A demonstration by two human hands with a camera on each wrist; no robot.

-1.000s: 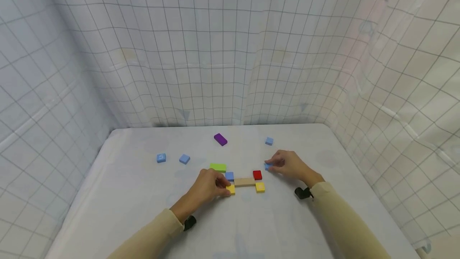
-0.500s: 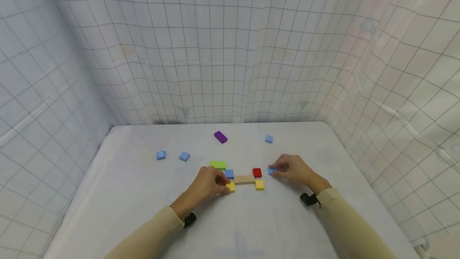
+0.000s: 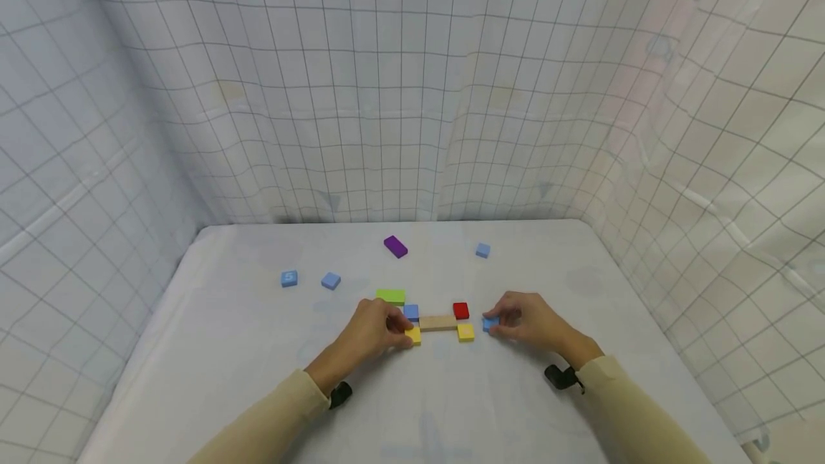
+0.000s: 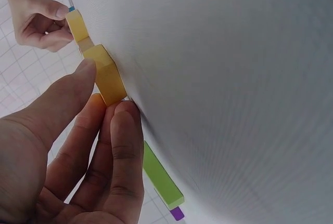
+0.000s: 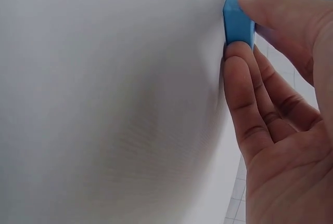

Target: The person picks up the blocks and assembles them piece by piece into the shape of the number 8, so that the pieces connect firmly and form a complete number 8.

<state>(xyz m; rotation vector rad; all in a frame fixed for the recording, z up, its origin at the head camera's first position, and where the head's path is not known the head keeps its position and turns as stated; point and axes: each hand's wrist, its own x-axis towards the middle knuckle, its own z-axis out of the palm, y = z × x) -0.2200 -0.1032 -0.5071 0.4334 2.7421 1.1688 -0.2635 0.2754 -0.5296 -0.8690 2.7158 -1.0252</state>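
My left hand [image 3: 376, 329] pinches a yellow square block [image 4: 106, 74] between thumb and fingers at the left end of a small row. Just behind that block lies a blue block [image 3: 411, 313], and a tan wooden strip [image 3: 438, 324] runs right from it. At the strip's right end are a red block [image 3: 460, 311] and a second yellow block [image 3: 465, 333]. My right hand [image 3: 525, 319] pinches a light blue block [image 5: 239, 21] close to the table, a short gap to the right of the second yellow block. A lime green block [image 3: 390, 297] sits behind my left hand.
A purple block [image 3: 396, 246] lies near the table's back edge. Loose light blue blocks are scattered about: one [image 3: 483, 250] at back right, one [image 3: 331, 281] at left, and one marked 5 [image 3: 289, 278] farther left. Gridded curtains [image 3: 387, 92] enclose the white table [image 3: 271, 335].
My right hand has brought the light blue block toward me and slightly right, from behind the red block to level with the second yellow block. My left hand has stayed on its yellow block.
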